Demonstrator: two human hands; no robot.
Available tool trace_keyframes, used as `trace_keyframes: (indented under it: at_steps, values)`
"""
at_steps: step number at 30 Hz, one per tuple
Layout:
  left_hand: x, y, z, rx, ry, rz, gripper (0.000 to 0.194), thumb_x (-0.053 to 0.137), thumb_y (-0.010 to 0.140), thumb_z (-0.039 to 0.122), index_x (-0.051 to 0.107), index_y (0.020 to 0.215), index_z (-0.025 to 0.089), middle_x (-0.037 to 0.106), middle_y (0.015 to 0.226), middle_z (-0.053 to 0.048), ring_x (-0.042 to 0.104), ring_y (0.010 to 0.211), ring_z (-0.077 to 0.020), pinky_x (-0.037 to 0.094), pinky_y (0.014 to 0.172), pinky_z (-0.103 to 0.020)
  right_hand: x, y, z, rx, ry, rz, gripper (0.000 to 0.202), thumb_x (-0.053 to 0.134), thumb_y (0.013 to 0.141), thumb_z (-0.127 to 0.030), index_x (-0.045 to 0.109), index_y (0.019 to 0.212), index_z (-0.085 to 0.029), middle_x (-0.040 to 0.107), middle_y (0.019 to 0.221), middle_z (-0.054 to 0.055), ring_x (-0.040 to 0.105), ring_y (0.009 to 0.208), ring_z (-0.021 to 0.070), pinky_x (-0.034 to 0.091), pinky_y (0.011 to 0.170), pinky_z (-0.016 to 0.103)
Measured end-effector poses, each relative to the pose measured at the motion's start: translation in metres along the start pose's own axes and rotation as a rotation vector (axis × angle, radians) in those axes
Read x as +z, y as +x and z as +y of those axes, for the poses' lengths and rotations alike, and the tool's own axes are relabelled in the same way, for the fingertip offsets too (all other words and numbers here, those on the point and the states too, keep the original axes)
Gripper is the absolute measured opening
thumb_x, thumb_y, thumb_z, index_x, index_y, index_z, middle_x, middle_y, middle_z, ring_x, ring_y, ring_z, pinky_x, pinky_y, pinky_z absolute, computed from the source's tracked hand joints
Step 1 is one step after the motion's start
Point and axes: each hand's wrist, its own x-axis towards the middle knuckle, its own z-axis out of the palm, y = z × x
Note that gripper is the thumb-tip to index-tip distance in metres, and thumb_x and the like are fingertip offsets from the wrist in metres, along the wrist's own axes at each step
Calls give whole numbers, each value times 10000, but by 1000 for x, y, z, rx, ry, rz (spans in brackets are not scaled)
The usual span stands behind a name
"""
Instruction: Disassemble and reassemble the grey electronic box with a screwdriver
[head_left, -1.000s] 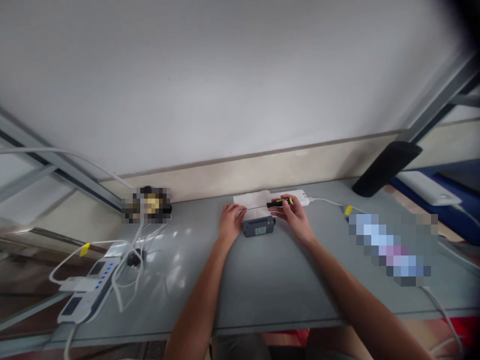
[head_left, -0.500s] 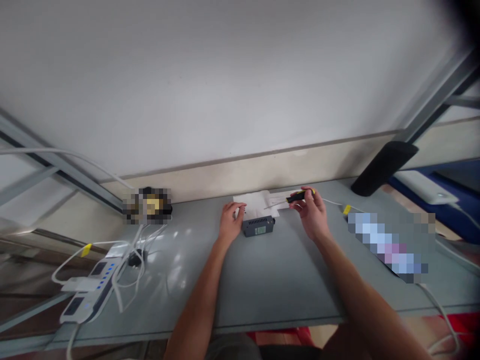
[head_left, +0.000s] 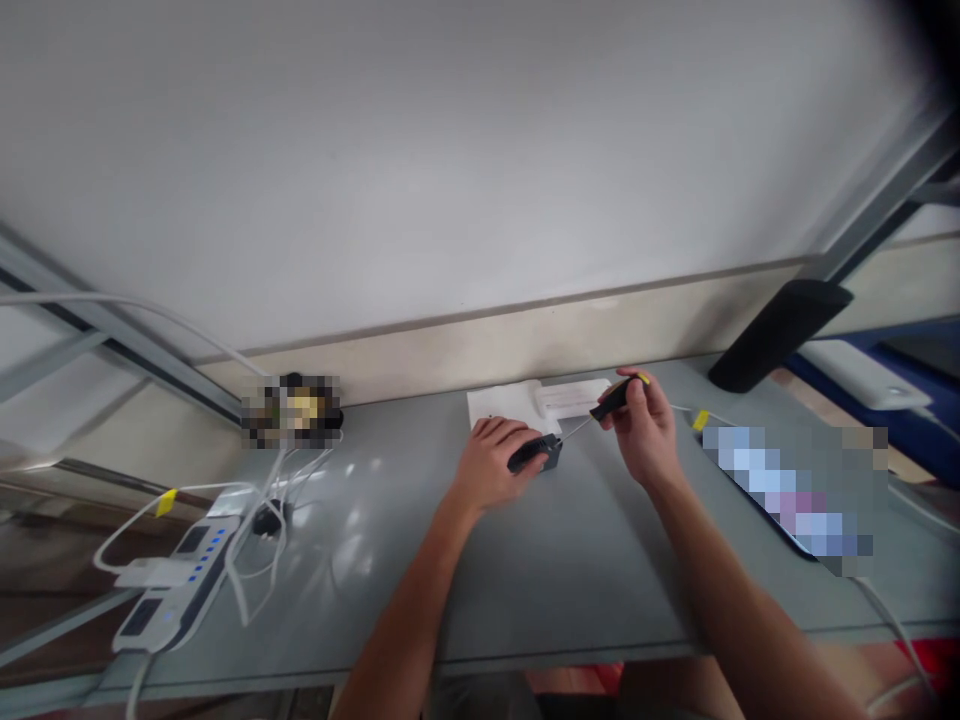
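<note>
My left hand [head_left: 495,465] is wrapped round a small dark grey vented box [head_left: 551,455] on the table, covering most of it. In my right hand [head_left: 646,435] is a screwdriver [head_left: 616,399] with a black and yellow handle, held at a slant. Its thin metal shaft points down and left, and the tip meets the right end of the box; whether it sits in a screw is too small to tell. White paper [head_left: 502,402] lies just behind the box, with a small dark speck on it.
A white power strip [head_left: 172,590] with looped cables stands at the left. At the right lie a phone-like device [head_left: 780,500] with a blurred screen and a black cylinder [head_left: 780,335]. A wall [head_left: 480,180] rises behind the grey table [head_left: 555,590].
My left hand has moved from the paper onto the box and closed round it. The screwdriver has shifted right and down, its tip now at the box's right end.
</note>
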Motion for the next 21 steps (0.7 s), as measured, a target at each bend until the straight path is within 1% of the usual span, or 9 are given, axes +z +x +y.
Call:
trace_keyframes:
  at_steps: [2,6,10,12,15,17,19,21]
  values:
    - [3,-1,-1,39,20,-15,237,677,953,390,724,1123,232,764,1085,-54,691,1001,-223,492,951,-425,-1,1,-1,9,16,7,300,629,957,-507,637,1138,-267,645,760,-14,553,527,94,435,476,216]
    - [9,-2,-2,65,46,-20,201,653,975,366,728,1111,238,773,1081,-48,704,978,-214,497,930,-416,-2,1,-1,14,18,22,298,643,950,-498,645,1143,-270,644,756,-11,555,544,102,434,484,221]
    - [12,-2,-3,77,46,-16,173,629,991,332,727,1097,238,780,1045,-36,712,936,-201,508,895,-401,-1,0,-4,-22,-43,33,318,658,939,-496,645,1158,-266,658,779,-1,555,568,114,447,501,237]
    - [12,-2,-3,81,41,-12,168,622,995,320,726,1098,235,779,1030,-33,712,919,-194,513,883,-392,1,-2,-9,-69,-120,35,320,658,942,-485,648,1169,-259,661,776,-1,546,558,112,446,514,243]
    - [13,-3,-3,82,39,-6,168,612,1002,312,730,1096,237,777,1026,-34,713,911,-191,521,878,-385,9,-5,-22,-146,-289,22,328,654,948,-469,657,1187,-245,626,708,-19,533,540,110,434,523,244]
    - [14,-4,-4,73,39,-12,174,606,1005,320,736,1094,246,774,1030,-38,715,918,-191,525,885,-384,18,-5,-34,-180,-414,-31,340,660,942,-471,670,1192,-241,584,667,-31,528,536,115,425,514,243]
    - [15,-5,-4,61,40,-28,183,597,1008,326,739,1101,257,770,1043,-41,716,932,-191,528,896,-386,27,-3,-43,-233,-547,-73,340,661,941,-468,685,1197,-245,581,684,-27,519,541,111,421,514,242]
    - [16,-6,-4,54,43,-40,194,585,1012,323,740,1110,262,765,1052,-43,714,944,-193,531,897,-387,37,2,-48,-272,-609,-144,323,656,944,-467,697,1185,-256,569,684,-29,498,532,104,422,514,243]
